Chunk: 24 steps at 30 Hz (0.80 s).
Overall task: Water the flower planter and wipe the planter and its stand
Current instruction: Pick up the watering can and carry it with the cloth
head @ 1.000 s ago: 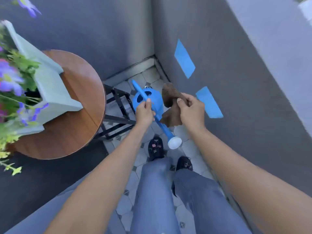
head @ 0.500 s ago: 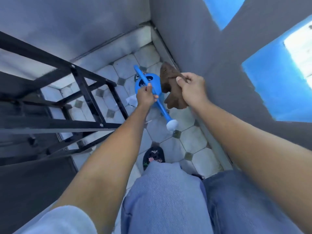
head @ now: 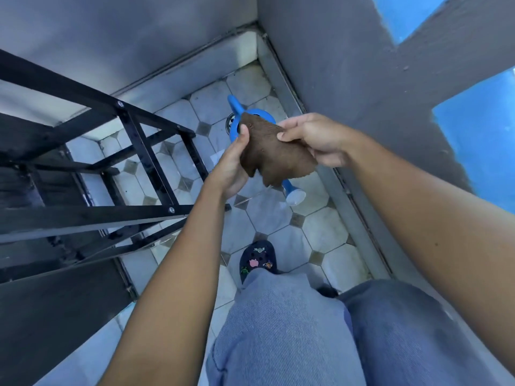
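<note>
Both hands hold the brown cloth above the floor: left hand cups its left edge, right hand pinches the top corner. Soft, limp and light, it likely handles best bunched in one palm. Beneath lies the blue watering can on tiles; the black stand stands close left, the planter out of sight.
</note>
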Each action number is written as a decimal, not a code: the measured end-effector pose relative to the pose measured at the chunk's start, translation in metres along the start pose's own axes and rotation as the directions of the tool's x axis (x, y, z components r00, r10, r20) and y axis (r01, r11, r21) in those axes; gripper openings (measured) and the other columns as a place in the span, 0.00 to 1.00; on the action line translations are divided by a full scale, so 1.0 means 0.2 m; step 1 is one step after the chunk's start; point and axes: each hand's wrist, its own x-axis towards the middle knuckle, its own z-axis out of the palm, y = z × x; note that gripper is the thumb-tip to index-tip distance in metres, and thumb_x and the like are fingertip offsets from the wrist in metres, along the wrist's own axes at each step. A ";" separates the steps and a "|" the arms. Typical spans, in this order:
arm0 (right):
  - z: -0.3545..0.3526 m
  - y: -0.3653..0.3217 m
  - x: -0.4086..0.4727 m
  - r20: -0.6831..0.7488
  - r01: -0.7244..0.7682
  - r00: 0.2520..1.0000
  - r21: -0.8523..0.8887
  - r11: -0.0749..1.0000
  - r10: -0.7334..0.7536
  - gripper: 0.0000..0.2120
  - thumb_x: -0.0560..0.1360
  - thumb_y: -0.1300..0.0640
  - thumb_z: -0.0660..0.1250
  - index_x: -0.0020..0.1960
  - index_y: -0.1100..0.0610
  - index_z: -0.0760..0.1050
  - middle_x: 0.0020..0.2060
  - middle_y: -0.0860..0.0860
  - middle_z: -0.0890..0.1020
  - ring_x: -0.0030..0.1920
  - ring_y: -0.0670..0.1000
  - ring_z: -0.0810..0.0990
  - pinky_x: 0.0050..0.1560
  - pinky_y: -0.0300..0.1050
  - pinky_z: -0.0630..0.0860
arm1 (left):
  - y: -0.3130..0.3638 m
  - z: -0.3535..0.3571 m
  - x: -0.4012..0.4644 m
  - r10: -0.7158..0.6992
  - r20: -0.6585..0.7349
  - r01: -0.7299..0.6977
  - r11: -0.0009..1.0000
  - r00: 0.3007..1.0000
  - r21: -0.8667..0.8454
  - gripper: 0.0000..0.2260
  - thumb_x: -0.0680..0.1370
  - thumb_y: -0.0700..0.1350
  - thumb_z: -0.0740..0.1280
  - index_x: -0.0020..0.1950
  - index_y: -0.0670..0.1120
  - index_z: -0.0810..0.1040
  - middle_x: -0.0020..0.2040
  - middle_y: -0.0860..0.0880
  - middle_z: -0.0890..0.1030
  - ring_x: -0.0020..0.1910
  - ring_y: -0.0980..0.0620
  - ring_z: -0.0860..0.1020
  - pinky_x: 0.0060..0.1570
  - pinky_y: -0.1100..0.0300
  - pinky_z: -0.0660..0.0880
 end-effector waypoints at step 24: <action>0.07 0.22 0.57 -0.213 0.009 0.950 -0.711 0.703 -0.227 0.23 0.83 0.55 0.55 0.78 0.49 0.64 0.69 0.58 0.76 0.65 0.57 0.77 0.65 0.42 0.72 | -0.08 -0.14 0.28 0.281 -0.266 0.125 0.434 0.922 0.892 0.28 0.82 0.47 0.61 0.80 0.45 0.56 0.74 0.41 0.68 0.71 0.42 0.69 0.69 0.50 0.67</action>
